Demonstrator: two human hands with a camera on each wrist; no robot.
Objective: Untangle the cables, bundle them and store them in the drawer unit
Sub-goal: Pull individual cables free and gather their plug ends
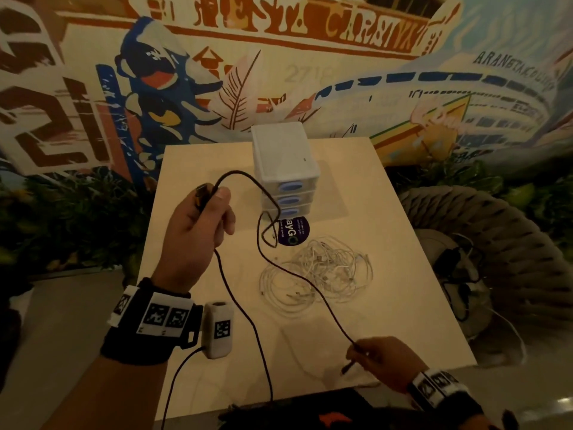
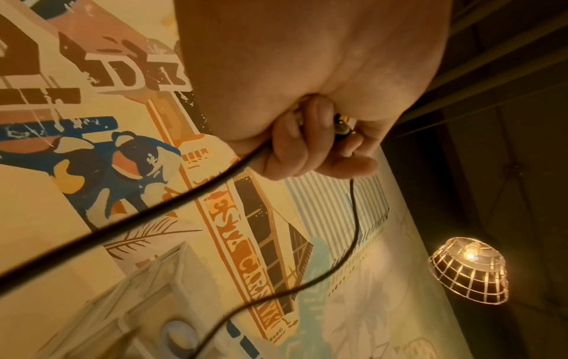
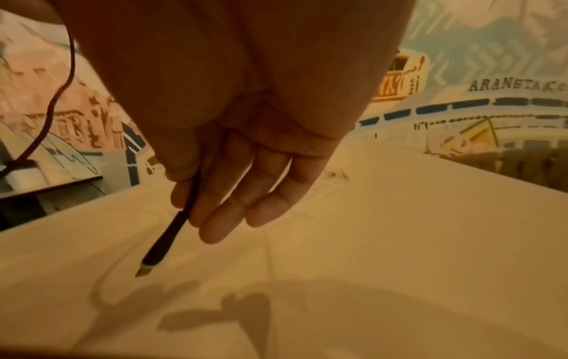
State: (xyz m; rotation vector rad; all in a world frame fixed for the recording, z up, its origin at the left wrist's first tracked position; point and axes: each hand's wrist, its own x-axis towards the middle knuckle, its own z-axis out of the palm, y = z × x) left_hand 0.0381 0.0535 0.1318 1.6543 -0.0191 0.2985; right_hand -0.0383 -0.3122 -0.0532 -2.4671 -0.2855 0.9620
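A black cable (image 1: pixel 280 268) loops through the air between my two hands. My left hand (image 1: pixel 201 225) is raised over the table's left side, its fingers (image 2: pixel 295 143) curled round the cable (image 2: pixel 172 206) near one plug. My right hand (image 1: pixel 381 358) is low at the table's front right and pinches the cable just behind its other plug (image 3: pixel 163 245), which points down at the table. A tangle of white cables (image 1: pixel 316 271) lies mid-table. The white drawer unit (image 1: pixel 283 162) stands at the back, its three drawers shut.
The light wooden table (image 1: pixel 403 243) carries a round dark sticker (image 1: pixel 293 232) in front of the drawer unit. A woven rope seat (image 1: pixel 496 243) with a cushion and dark cords stands right of the table. A mural wall rises behind. A wire lamp (image 2: pixel 470 269) hangs overhead.
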